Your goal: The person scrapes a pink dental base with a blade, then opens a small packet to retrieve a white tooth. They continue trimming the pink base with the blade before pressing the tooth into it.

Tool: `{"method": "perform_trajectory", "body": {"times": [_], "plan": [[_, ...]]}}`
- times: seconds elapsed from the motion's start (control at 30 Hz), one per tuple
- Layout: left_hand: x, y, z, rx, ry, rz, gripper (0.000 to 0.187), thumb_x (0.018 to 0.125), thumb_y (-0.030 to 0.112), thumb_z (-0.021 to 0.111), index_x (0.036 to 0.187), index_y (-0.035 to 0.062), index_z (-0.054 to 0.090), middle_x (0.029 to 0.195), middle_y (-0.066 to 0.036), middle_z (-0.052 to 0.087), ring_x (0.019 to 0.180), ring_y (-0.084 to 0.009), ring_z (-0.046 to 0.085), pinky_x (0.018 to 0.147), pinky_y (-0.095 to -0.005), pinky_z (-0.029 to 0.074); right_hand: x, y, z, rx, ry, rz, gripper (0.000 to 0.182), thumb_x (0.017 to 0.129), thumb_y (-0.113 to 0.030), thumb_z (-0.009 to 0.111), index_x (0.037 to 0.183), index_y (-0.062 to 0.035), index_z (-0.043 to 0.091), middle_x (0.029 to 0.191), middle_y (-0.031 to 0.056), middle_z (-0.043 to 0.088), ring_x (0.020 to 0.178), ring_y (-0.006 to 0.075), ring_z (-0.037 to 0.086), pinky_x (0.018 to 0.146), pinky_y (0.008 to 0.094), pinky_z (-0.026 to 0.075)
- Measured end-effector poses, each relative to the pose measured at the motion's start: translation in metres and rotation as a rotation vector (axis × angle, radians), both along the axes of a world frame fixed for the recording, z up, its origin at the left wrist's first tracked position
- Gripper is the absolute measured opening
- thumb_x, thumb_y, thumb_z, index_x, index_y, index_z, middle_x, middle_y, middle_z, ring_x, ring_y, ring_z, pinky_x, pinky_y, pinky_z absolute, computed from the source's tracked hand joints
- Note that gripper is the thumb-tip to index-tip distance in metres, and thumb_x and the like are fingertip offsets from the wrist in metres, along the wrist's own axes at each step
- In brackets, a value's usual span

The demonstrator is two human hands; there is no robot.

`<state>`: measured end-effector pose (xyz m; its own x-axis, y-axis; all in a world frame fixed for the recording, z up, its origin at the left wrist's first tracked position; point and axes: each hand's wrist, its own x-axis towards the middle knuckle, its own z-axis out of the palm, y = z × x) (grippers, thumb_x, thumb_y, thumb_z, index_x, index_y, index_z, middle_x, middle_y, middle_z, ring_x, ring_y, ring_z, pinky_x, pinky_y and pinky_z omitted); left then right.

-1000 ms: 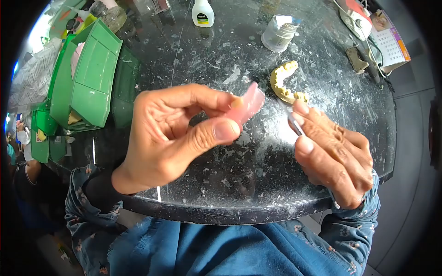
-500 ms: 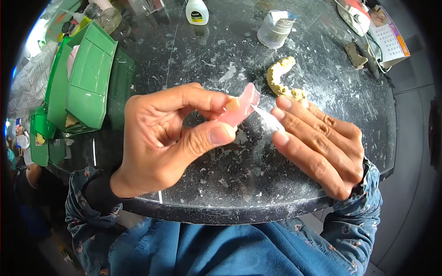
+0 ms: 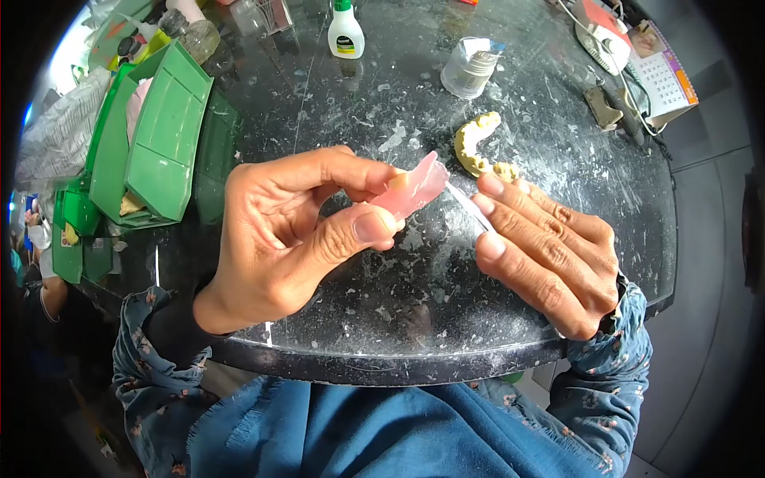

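Note:
Between the thumb and index finger of my left hand point(image 3: 299, 231) is a pink denture piece point(image 3: 418, 187) with a yellowish patch near the fingertips. My right hand point(image 3: 550, 247) pinches a thin, pointed, whitish tool point(image 3: 466, 205); its tip is close to the right edge of the pink piece, and whether they touch cannot be told. The rest of the tool is hidden by my fingers. Just beyond my right fingertips, a yellowish dental cast point(image 3: 472, 147) shaped like a horseshoe lies on the dark, white-speckled table point(image 3: 366, 303).
Green bins point(image 3: 163, 139) stand at the left beside crumpled plastic. A white bottle point(image 3: 346, 36) and a clear cup point(image 3: 470, 70) are at the back. A calendar point(image 3: 665, 80), a red-and-white device point(image 3: 603, 40) and a dark-handled tool point(image 3: 625, 111) sit at the back right.
The pink piece has turned slightly in my left hand, showing more of its translucent end. My right hand and the tool's tip have shifted a little. The whole view has moved slightly.

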<state>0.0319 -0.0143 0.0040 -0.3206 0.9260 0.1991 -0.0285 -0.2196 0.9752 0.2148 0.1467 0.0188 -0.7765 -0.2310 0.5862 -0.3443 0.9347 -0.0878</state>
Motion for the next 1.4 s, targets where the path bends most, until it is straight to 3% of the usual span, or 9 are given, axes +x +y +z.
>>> {"method": "perform_trajectory", "body": {"times": [0.33, 0.6, 0.7, 0.8, 0.93, 1.1, 1.2, 1.3, 1.4], "plan": [[0.001, -0.003, 0.006, -0.004, -0.013, -0.036, 0.043, 0.086, 0.032, 0.066, 0.098, -0.0076, 0.056, 0.08, -0.011, 0.055, 0.068, -0.0153, 0.061, 0.057, -0.0239, 0.056, -0.009, 0.027, -0.006, 0.101, 0.116, -0.087, 0.031, 0.076, 0.005, 0.067, 0.106, 0.0071, 0.058, 0.097, 0.026, 0.066, 0.1, 0.0356, 0.064, 0.082, 0.0436, 0.055], [0.0, -0.004, 0.01, -0.136, -0.179, -0.078, 0.046, 0.09, 0.035, 0.059, 0.107, -0.0072, 0.054, 0.079, -0.015, 0.062, 0.068, -0.0182, 0.065, 0.059, -0.0261, 0.058, -0.003, 0.013, 0.0, -0.1, 0.07, -0.042, 0.037, 0.079, 0.003, 0.066, 0.114, 0.0036, 0.052, 0.099, 0.0253, 0.066, 0.102, 0.0357, 0.063, 0.082, 0.045, 0.054], [-0.009, -0.005, 0.004, -0.095, -0.326, -0.204, 0.038, 0.092, 0.024, 0.06, 0.114, -0.0065, 0.057, 0.089, -0.018, 0.065, 0.08, -0.0185, 0.066, 0.07, -0.0306, 0.059, -0.003, 0.008, 0.0, -0.171, 0.07, -0.053, 0.039, 0.076, -0.001, 0.07, 0.112, 0.0019, 0.056, 0.098, 0.0228, 0.067, 0.1, 0.0352, 0.064, 0.081, 0.0442, 0.054], [-0.01, -0.005, 0.006, -0.129, -0.327, -0.201, 0.038, 0.092, 0.025, 0.059, 0.114, -0.0061, 0.058, 0.088, -0.017, 0.065, 0.079, -0.0182, 0.066, 0.068, -0.0298, 0.059, -0.006, 0.005, 0.001, -0.228, 0.103, -0.065, 0.046, 0.063, 0.004, 0.077, 0.107, 0.0047, 0.063, 0.093, 0.0213, 0.067, 0.096, 0.0332, 0.066, 0.081, 0.0419, 0.055], [-0.009, -0.005, 0.007, -0.168, -0.35, -0.19, 0.037, 0.093, 0.027, 0.058, 0.111, -0.0061, 0.06, 0.085, -0.016, 0.064, 0.076, -0.0172, 0.065, 0.066, -0.0287, 0.059, -0.005, 0.006, 0.005, -0.234, 0.072, -0.058, 0.051, 0.06, 0.005, 0.077, 0.11, 0.0037, 0.063, 0.096, 0.0213, 0.067, 0.097, 0.0332, 0.066, 0.081, 0.0413, 0.056], [-0.011, -0.005, 0.006, -0.169, -0.354, -0.218, 0.039, 0.093, 0.029, 0.057, 0.109, -0.0068, 0.06, 0.082, -0.014, 0.063, 0.074, -0.0163, 0.064, 0.065, -0.0272, 0.058, -0.003, 0.012, 0.006, -0.193, 0.025, -0.043, 0.04, 0.078, -0.011, 0.069, 0.116, -0.0013, 0.058, 0.101, 0.0255, 0.066, 0.101, 0.0371, 0.064, 0.081, 0.0444, 0.054], [-0.01, -0.003, 0.008, -0.169, -0.387, -0.203, 0.034, 0.092, 0.024, 0.059, 0.108, -0.0064, 0.061, 0.083, -0.014, 0.064, 0.074, -0.0157, 0.064, 0.064, -0.0266, 0.058, -0.002, 0.012, 0.004, -0.195, 0.02, -0.059, 0.037, 0.081, -0.017, 0.067, 0.114, -0.0025, 0.06, 0.103, 0.0271, 0.064, 0.102, 0.0371, 0.063, 0.082, 0.0442, 0.054], [-0.001, 0.003, 0.005, -0.088, -0.276, -0.085, 0.032, 0.088, 0.022, 0.063, 0.103, -0.006, 0.057, 0.08, -0.011, 0.059, 0.073, -0.0147, 0.062, 0.063, -0.0261, 0.059, 0.0, 0.01, 0.006, -0.236, 0.013, -0.087, 0.034, 0.082, -0.02, 0.066, 0.111, -0.0037, 0.062, 0.108, 0.0268, 0.061, 0.103, 0.0374, 0.062, 0.082, 0.0434, 0.055], [-0.002, 0.003, 0.004, -0.077, -0.052, -0.009, 0.027, 0.079, 0.008, 0.071, 0.1, -0.0037, 0.06, 0.082, -0.007, 0.056, 0.076, -0.0114, 0.057, 0.066, -0.0241, 0.055, 0.004, 0.002, 0.002, -0.324, 0.063, -0.108, 0.031, 0.081, -0.015, 0.066, 0.11, -0.0042, 0.063, 0.108, 0.0209, 0.058, 0.101, 0.036, 0.063, 0.08, 0.0407, 0.057]]}}
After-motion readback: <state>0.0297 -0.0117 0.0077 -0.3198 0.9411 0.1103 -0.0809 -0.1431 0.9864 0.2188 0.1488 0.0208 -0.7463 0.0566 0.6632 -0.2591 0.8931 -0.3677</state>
